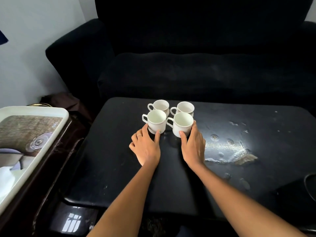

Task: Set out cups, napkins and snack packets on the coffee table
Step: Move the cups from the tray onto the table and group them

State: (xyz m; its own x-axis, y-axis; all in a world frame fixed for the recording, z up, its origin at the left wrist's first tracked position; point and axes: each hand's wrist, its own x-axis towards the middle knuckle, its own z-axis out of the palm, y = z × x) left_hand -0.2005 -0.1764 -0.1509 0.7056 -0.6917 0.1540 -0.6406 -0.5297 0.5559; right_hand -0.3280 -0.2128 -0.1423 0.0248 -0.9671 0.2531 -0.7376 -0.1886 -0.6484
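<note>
Several white cups stand in a tight square on the black coffee table (119, 168), handles pointing left. My left hand (145, 147) has its thumb and a finger around the base of the near left cup (156, 121). Fingers of my right hand (193, 146) wrap the near right cup (182, 124), thumb in front and the others on its right side. Behind them stand the far left cup (160, 106) and the far right cup (185, 107). Both near cups rest on the table. No napkins or snack packets are in view.
A white tray (56, 115) with a printed picture lies on a dark wooden side table (56, 151) at the left. A black sofa (188, 65) runs behind the table. The table's right part has worn, peeling patches (230, 147). A dark cable loop (309, 185) lies at the right edge.
</note>
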